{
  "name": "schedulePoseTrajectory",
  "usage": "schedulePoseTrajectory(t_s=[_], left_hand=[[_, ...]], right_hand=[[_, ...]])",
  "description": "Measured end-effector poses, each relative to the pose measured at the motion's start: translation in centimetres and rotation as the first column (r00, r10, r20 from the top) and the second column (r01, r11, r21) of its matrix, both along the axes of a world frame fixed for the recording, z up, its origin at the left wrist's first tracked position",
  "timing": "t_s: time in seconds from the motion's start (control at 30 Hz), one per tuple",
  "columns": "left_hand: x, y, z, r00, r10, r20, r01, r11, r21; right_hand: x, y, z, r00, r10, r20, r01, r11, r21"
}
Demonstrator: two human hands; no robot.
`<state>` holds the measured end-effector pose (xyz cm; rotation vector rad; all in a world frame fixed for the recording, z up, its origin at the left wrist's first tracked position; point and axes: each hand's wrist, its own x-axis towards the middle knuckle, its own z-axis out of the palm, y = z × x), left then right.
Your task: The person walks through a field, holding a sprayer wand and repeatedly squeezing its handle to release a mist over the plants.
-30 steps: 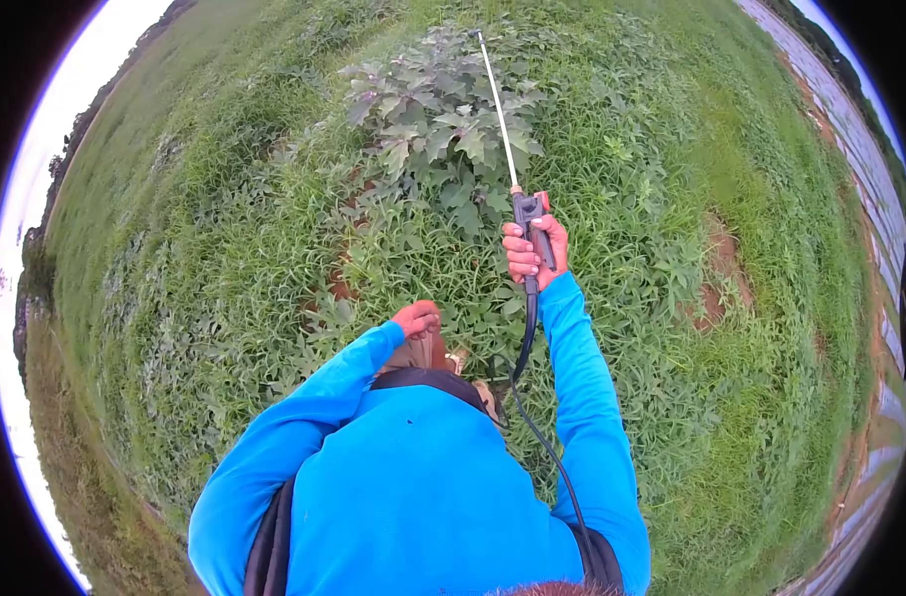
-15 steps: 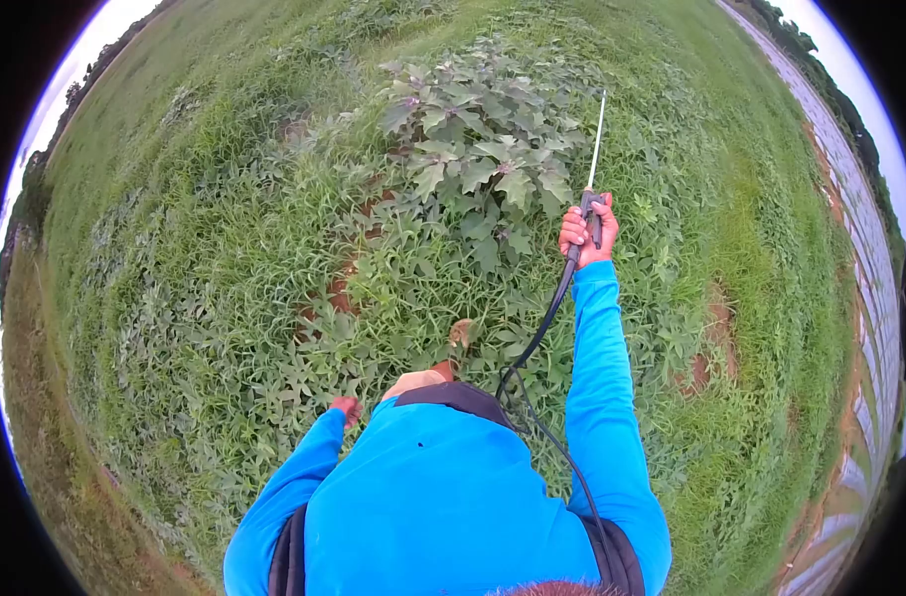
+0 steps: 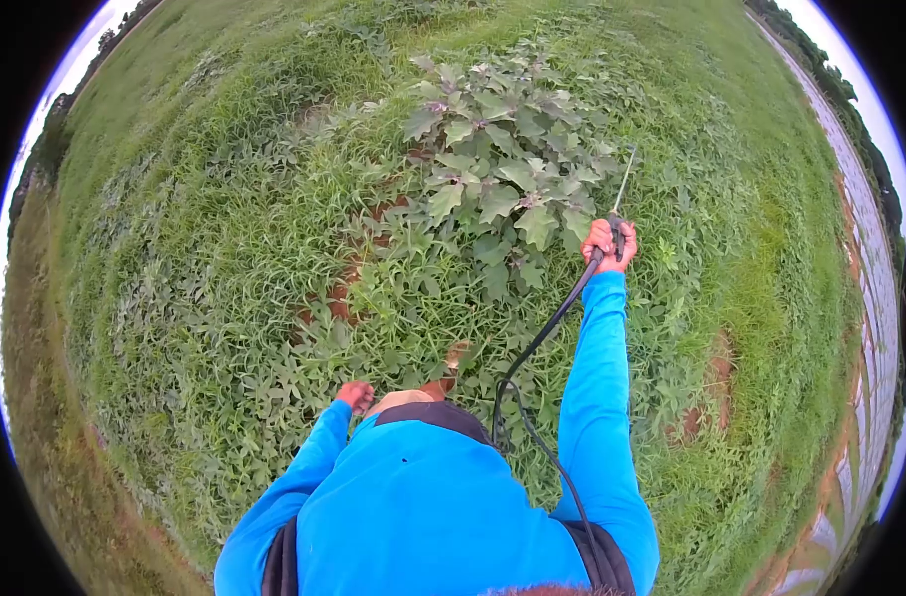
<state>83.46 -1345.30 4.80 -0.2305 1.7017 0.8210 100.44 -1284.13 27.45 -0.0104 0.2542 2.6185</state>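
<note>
My right hand (image 3: 612, 244) is stretched forward, its fingers wrapped round the dark trigger handle of a spray wand (image 3: 625, 183). The wand's thin metal tube points ahead, beside the right edge of a large leafy plant (image 3: 503, 149) with grey-green, purple-tinged leaves. A black hose (image 3: 544, 333) runs from the handle back toward my body. My left hand (image 3: 356, 397) is low by my left side, over the weeds, with its fingers curled in. Whether anything is inside that hand is hidden.
Dense grass and low weeds (image 3: 225, 298) cover the ground, with patches of reddish soil (image 3: 342, 294). Dark straps (image 3: 599, 556) cross my shoulders. A foot (image 3: 457, 356) shows among the weeds. Pale sheeted rows (image 3: 875, 298) run along the right, with trees beyond.
The wand appears shorter and tilted further right, and my right hand sits slightly lower and to the right in view. My left hand has risen a little. The large plant has shifted right in view.
</note>
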Motion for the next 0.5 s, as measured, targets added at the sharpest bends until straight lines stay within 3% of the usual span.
schedulePoseTrajectory(t_s=[0.1, 0.27, 0.3, 0.33, 0.4, 0.5], left_hand=[[-2.4, 2.2, 1.7, 0.999, -0.002, -0.048, 0.004, 0.999, 0.05], [-2.0, 2.6, 4.0, 0.995, 0.032, -0.095, -0.04, 0.996, -0.081], [-2.3, 1.0, 1.2, 0.997, 0.076, -0.016, -0.077, 0.996, -0.04], [-1.5, 0.5, 1.9, 0.997, 0.081, -0.021, -0.081, 0.996, -0.042], [0.2, -0.5, 3.1, 0.998, -0.033, -0.049, 0.026, 0.991, -0.133], [1.5, -2.2, 2.7, 0.995, -0.07, -0.067, 0.058, 0.986, -0.156]], right_hand=[[-3.7, 0.1, 1.2, 0.961, 0.272, 0.045, -0.275, 0.955, 0.109], [-10.7, -1.6, 3.8, 0.866, 0.444, 0.231, -0.487, 0.855, 0.181], [-12.0, -2.1, 4.3, 0.822, 0.499, 0.275, -0.553, 0.814, 0.176], [-13.3, -2.9, 4.6, 0.773, 0.549, 0.318, -0.616, 0.77, 0.167], [-16.0, -5.7, 4.8, 0.67, 0.658, 0.345, -0.735, 0.651, 0.186], [-16.3, -9.4, 5.4, 0.617, 0.719, 0.32, -0.785, 0.588, 0.195]])
